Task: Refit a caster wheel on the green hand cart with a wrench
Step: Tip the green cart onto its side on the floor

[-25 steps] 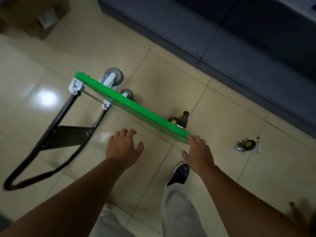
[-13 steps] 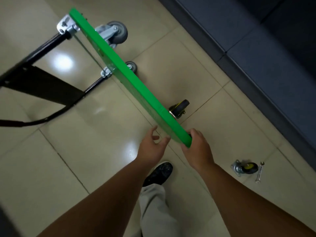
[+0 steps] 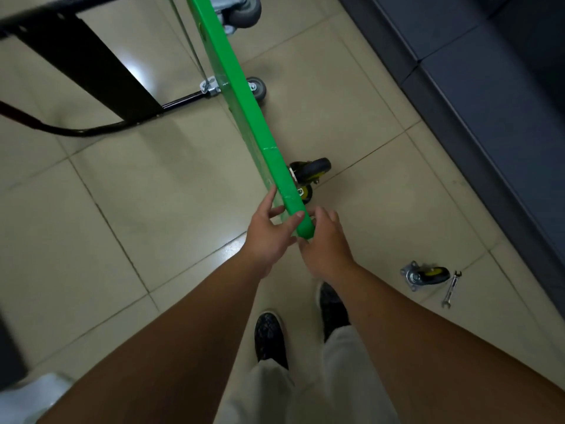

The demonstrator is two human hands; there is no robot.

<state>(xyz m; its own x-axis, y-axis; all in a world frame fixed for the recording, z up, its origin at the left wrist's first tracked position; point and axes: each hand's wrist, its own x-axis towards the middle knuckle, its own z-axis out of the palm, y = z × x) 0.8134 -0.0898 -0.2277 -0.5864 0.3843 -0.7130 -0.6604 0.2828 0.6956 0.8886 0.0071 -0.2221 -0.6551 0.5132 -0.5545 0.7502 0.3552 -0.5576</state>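
The green hand cart (image 3: 244, 102) stands on its side edge on the tiled floor, running from top centre down to my hands. My left hand (image 3: 269, 234) grips its near corner, thumb on the top edge and fingers on the left face. My right hand (image 3: 325, 240) is against the same corner from the right, fingers curled round it. A black-and-yellow caster (image 3: 310, 172) is fitted near this end. A loose caster wheel (image 3: 426, 275) with a metal plate lies on the floor at the right, a small wrench (image 3: 452, 289) beside it.
The cart's black folded handle (image 3: 82, 65) lies on the floor to the left. Two grey wheels (image 3: 244, 10) sit at the cart's far end. A dark sofa base (image 3: 477, 102) runs along the right. My two feet (image 3: 269, 335) stand below the hands.
The cart's near end has swung closer and more end-on to me. My left hand went from hovering open to gripping the corner beside my right hand.
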